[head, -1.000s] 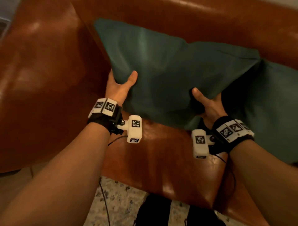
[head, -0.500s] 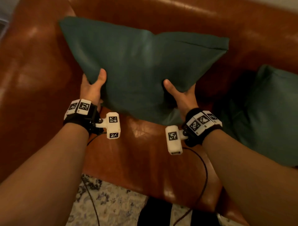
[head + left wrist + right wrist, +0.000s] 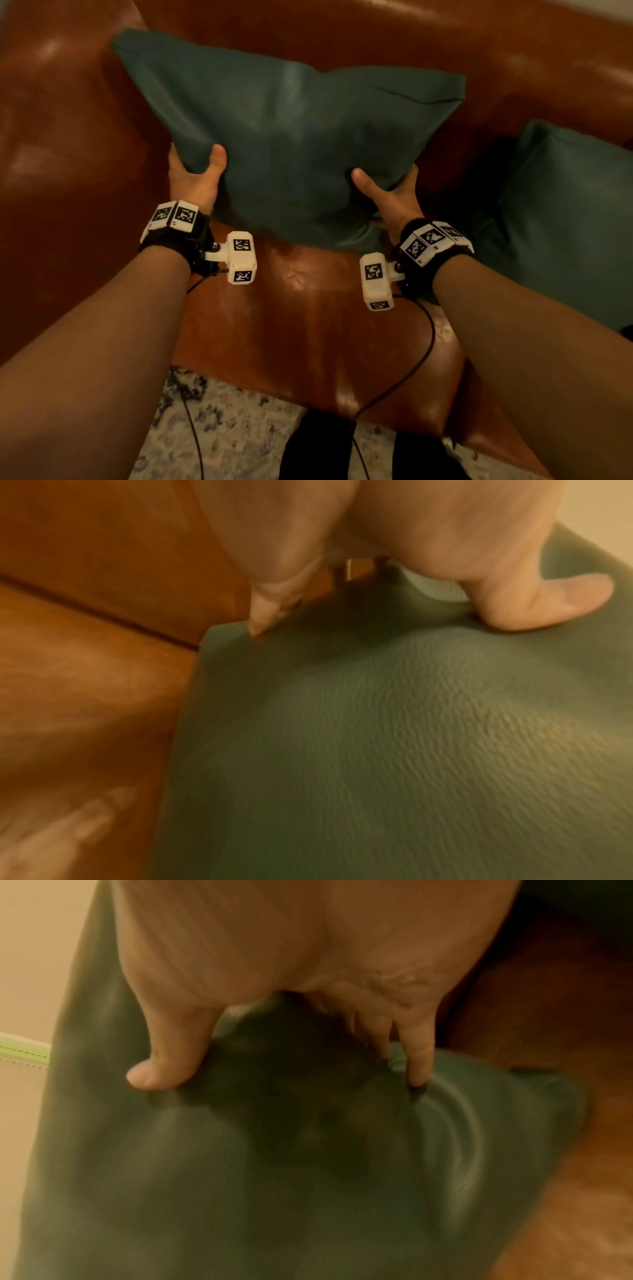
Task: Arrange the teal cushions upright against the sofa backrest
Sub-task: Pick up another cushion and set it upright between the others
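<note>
A teal cushion (image 3: 291,137) hangs above the brown leather sofa seat (image 3: 308,325), held in front of the backrest (image 3: 342,34). My left hand (image 3: 195,178) grips its lower left edge, thumb on the front face and fingers behind. My right hand (image 3: 387,195) grips the lower right edge the same way. The left wrist view shows the thumb (image 3: 548,601) pressing into the cushion (image 3: 377,737). In the right wrist view the thumb (image 3: 161,1066) and fingers (image 3: 418,1056) pinch the fabric (image 3: 274,1177). A second teal cushion (image 3: 565,222) leans at the right of the sofa.
The sofa's left armrest (image 3: 68,137) rises beside the held cushion. A patterned rug (image 3: 222,428) lies below the seat's front edge, with my dark shoes (image 3: 315,445) on it. Cables (image 3: 411,370) hang from both wrist cameras.
Both hands carried the cushion leftward off the second cushion, uncovering it. The cushion now hangs nearer the left armrest and the backrest.
</note>
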Available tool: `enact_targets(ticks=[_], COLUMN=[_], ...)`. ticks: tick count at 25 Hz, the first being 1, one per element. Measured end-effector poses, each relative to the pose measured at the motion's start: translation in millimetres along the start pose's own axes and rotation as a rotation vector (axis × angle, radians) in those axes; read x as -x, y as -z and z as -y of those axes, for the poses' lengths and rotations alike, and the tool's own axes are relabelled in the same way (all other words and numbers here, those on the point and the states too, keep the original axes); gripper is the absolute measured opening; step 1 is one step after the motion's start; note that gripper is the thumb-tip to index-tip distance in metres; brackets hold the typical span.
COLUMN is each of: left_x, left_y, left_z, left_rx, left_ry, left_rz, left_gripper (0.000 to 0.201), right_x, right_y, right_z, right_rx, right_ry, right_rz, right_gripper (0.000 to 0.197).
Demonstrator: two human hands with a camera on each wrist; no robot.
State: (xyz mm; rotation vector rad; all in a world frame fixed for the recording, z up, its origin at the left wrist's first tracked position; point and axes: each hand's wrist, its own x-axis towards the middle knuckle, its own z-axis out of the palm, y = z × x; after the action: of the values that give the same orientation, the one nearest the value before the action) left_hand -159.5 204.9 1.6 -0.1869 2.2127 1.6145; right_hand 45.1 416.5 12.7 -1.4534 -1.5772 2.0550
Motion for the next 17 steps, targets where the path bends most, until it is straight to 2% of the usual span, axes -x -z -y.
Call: enact_targets(ticks=[2,4,6,8,9,10,11,13,16,17], left_x=[15,41,78,118,138,157,178,215,257,269], left_y=[-2,-7,-20,-40,-56,-77,-100,-152,-222,-242], left_z=[1,5,20,40,51,61,66,63,48,44], left_rx=[0.007,0.031,0.100,0.131,0.107,0.061,0.026,-0.014,-0.018,-0.014], left_ry=[0.055,0.153,0.273,0.380,0.413,0.428,0.414,0.369,0.312,0.305], left_rz=[-0.079,-0.138,-0.145,-0.110,-0.069,-0.007,0.066,0.195,0.318,0.345], left_gripper=[0.127,0.114,0.067,0.018,0.012,0.017,0.022,0.023,0.004,0.015], right_x=[5,13,28,46,56,66,75,88,95,95], right_y=[19,41,69,99,120,145,173,235,323,353], right_z=[-7,-15,-25,-40,-49,-57,-64,-77,-83,-82], right_rx=[0.000,0.004,0.004,0.010,0.023,0.036,0.044,0.053,0.069,0.077], right_ry=[-0.015,-0.046,-0.069,-0.077,-0.078,-0.075,-0.082,-0.110,-0.130,-0.135], right_rz=[0.019,0.027,0.032,0.043,0.045,0.041,0.037,-0.018,-0.121,-0.160], right_gripper=[0.123,0.113,0.083,0.039,0.021,0.009,0.004,0.010,0.016,0.019])
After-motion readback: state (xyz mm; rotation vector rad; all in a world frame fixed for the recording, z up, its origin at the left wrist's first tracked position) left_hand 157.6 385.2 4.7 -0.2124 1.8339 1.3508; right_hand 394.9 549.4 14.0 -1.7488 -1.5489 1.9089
